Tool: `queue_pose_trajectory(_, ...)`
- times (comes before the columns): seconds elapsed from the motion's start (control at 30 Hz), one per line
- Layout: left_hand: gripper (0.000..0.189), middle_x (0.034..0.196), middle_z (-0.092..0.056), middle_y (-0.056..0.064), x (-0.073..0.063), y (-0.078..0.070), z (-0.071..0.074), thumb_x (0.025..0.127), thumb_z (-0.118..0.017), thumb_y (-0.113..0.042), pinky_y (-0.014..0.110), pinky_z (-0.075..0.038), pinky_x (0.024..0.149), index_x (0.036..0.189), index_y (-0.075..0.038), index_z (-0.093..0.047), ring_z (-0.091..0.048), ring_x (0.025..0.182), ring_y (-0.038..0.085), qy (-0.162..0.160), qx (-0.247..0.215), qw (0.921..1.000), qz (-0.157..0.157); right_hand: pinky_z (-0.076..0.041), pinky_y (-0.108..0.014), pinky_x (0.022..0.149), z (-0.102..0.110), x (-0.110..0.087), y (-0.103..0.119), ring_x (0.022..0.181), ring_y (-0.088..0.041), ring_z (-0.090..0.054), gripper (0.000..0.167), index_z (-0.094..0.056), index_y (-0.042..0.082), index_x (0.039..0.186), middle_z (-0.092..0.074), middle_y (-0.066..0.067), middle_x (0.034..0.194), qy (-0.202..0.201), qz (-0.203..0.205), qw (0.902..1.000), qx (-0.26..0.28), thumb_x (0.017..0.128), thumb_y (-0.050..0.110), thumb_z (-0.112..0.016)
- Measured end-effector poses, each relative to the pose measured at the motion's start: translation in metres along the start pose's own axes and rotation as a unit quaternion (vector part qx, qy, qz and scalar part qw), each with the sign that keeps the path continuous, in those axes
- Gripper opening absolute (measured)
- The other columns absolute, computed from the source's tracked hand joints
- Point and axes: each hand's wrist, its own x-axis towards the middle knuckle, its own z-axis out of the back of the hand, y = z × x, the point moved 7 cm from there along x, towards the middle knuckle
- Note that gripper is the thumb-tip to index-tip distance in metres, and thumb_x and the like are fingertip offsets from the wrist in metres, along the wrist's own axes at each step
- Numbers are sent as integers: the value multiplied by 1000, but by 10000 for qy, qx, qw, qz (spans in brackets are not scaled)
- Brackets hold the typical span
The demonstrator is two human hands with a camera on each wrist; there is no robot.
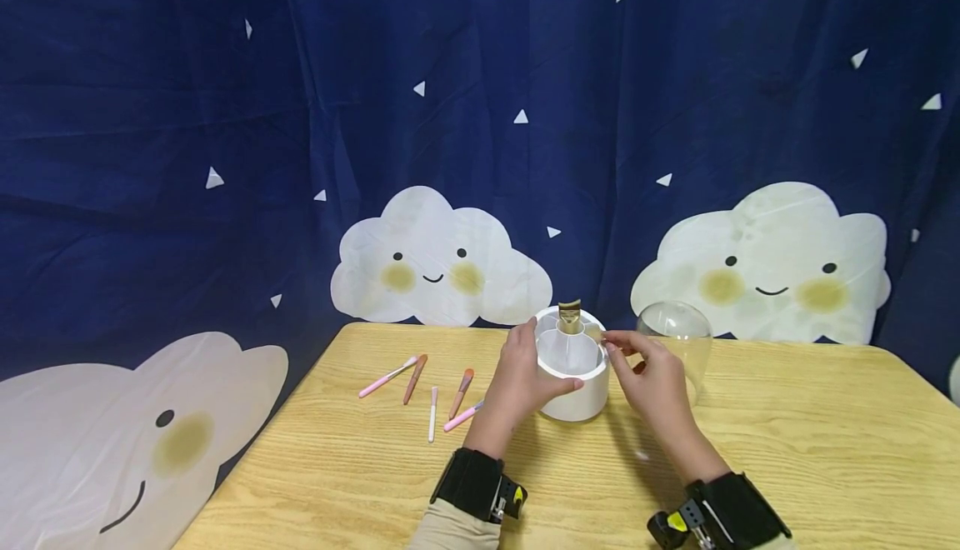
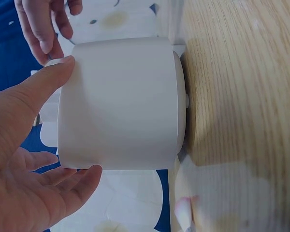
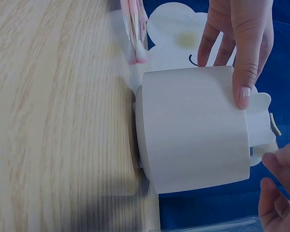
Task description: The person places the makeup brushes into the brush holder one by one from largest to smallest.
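A white round makeup organizer (image 1: 574, 400) with inner compartments stands upright on the wooden table. My left hand (image 1: 519, 373) grips it from the left, thumb along the near rim and fingers round the far side. At the right rim, my right hand (image 1: 652, 373) pinches a small pale beige piece (image 3: 266, 148) between thumb and fingertips; I cannot tell what kind of thing it is. A shiny gold item (image 1: 570, 317) sticks up from a compartment at the back. In both wrist views the organizer's smooth wall (image 2: 121, 106) hides its inside.
Several makeup brushes lie left of the organizer, among them a pink-handled one (image 1: 386, 377), a brown one (image 1: 415, 380) and a white-handled one (image 1: 432, 415). A clear dome cover (image 1: 686, 329) stands behind my right hand. A dark blue curtain (image 1: 480, 150) with clouds hangs behind the table.
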Motion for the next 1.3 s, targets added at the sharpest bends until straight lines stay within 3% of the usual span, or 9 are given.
queue_pose_trajectory(0.37,107,142,-48,21,0,1,-1,70,-94,-38,47,-50,102,150,3,-36,-53,127,35,-31,38,10000,-55,-53,-33,69,-11,-1,0,104,-34,-67,33,-60,-4,128,-74,-17,115,637,33,9979,117,95,-5,-60)
queue_pose_trajectory(0.6,106,138,-50,22,2,2,-2,69,-95,-36,47,-51,101,148,5,-38,-54,124,36,-126,24,9998,-174,-47,-41,74,-15,-2,5,106,-40,-60,34,-57,-8,128,-71,-22,118,749,418,9962,122,93,-8,-58)
queue_pose_trajectory(0.8,107,140,-49,21,2,3,-2,69,-94,-38,45,-51,102,149,5,-37,-54,126,35,-51,134,9999,-91,-42,-60,95,-19,-6,7,116,-48,-55,36,-54,-12,129,-69,-27,120,981,600,9932,165,93,-9,-55)
queue_pose_trajectory(0.93,107,141,-49,21,2,3,-1,70,-94,-39,45,-50,103,150,5,-36,-53,127,34,-42,188,9998,-81,-38,-63,101,-21,-7,7,120,-48,-52,38,-52,-12,132,-67,-28,123,1142,478,9921,177,95,-6,-55)
queue_pose_trajectory(1.3,109,142,-49,22,1,2,-1,69,-95,-38,45,-50,103,150,6,-36,-53,128,35,-102,68,9999,-73,-42,-63,98,-16,-4,5,115,-49,-57,38,-56,-12,128,-67,-29,119,808,471,9956,70,91,-4,-61)
